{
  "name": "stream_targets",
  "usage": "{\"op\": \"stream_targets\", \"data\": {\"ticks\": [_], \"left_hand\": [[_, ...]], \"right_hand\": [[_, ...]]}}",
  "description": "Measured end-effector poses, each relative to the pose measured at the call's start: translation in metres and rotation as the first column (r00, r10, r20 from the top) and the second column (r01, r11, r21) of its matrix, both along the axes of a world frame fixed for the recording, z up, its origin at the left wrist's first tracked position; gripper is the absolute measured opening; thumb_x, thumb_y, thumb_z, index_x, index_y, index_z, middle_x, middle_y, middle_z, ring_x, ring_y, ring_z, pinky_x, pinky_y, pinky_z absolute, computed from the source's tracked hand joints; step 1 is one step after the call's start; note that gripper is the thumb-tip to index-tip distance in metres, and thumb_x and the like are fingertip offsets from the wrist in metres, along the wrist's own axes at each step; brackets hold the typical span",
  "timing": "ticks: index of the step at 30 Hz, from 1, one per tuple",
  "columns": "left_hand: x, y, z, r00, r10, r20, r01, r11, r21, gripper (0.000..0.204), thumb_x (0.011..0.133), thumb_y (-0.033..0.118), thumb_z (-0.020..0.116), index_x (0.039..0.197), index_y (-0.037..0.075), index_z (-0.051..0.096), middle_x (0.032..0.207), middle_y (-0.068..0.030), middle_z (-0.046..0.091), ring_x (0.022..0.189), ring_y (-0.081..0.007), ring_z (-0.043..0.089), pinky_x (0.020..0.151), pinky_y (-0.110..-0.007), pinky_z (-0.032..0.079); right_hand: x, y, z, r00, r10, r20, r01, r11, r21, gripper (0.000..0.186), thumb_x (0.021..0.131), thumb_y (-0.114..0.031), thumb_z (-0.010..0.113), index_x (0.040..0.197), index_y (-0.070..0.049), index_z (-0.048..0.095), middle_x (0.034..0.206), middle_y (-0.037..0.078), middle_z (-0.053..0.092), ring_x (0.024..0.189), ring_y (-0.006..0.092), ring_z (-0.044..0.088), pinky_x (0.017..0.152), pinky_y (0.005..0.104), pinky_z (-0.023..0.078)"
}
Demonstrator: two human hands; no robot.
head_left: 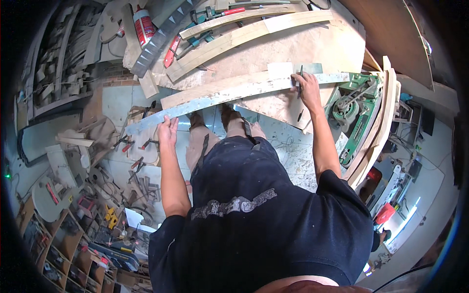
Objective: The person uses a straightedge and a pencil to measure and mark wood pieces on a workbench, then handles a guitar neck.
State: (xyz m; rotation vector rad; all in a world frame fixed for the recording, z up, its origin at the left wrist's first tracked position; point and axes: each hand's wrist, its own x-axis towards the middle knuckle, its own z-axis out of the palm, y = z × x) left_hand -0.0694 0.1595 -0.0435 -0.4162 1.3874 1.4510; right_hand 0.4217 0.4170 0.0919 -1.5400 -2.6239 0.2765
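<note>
A long, worn, whitish straightedge (229, 96) lies slantwise in front of me over a pale wooden board (190, 96). My left hand (167, 130) grips its near edge toward the left end, which sticks out past the board above the floor. Near the straightedge's right end, my right hand (308, 88) is closed around a thin dark pen or pencil (300, 83), held upright beside the edge; I cannot see if its tip touches the wood. A small pale wooden piece (280, 70) lies just beyond, left of my right hand.
Curved wooden strips (249, 35) and clamps lie across the workbench (337, 41), with a red-and-white glue bottle (143, 27) at the far left. A green machine with a belt pulley (348, 105) stands at the right, beside long curved boards (383, 117). Clamps (146, 144) crowd the left.
</note>
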Motion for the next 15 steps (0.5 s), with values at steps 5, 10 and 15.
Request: {"op": "stream_targets", "data": {"ticks": [5,10,15], "left_hand": [[0.006,0.007,0.008,0.997,0.03,-0.064,-0.036,0.995,-0.091,0.031,0.104,0.016,0.055,0.12,-0.011,0.053,0.121,-0.018,0.061,0.117,-0.034,0.061,0.108,-0.048,0.05],[0.004,0.007,0.011,0.999,0.008,-0.046,-0.01,0.999,-0.05,0.031,0.103,0.015,0.056,0.121,-0.01,0.053,0.121,-0.017,0.062,0.115,-0.0332,0.063,0.106,-0.049,0.051],[0.008,0.012,0.015,0.998,0.024,-0.06,-0.027,0.999,-0.044,0.031,0.103,0.015,0.058,0.121,-0.01,0.052,0.121,-0.0174,0.061,0.117,-0.034,0.063,0.107,-0.05,0.051]], "right_hand": [[0.005,0.008,0.0,0.999,0.051,-0.005,-0.051,0.998,-0.047,0.042,0.076,-0.021,0.075,0.117,-0.013,0.069,0.109,0.013,0.066,0.112,0.0336,0.059,0.102,0.0467,0.041],[0.008,0.014,0.002,0.999,0.05,-0.007,-0.05,0.998,-0.049,0.041,0.076,-0.019,0.075,0.117,-0.013,0.069,0.106,0.013,0.066,0.11,0.0338,0.059,0.099,0.0447,0.043],[0.016,0.019,0.0,0.998,0.059,-0.017,-0.06,0.997,-0.052,0.041,0.077,-0.02,0.074,0.117,-0.013,0.069,0.107,0.013,0.066,0.109,0.0342,0.059,0.097,0.0445,0.045]]}}
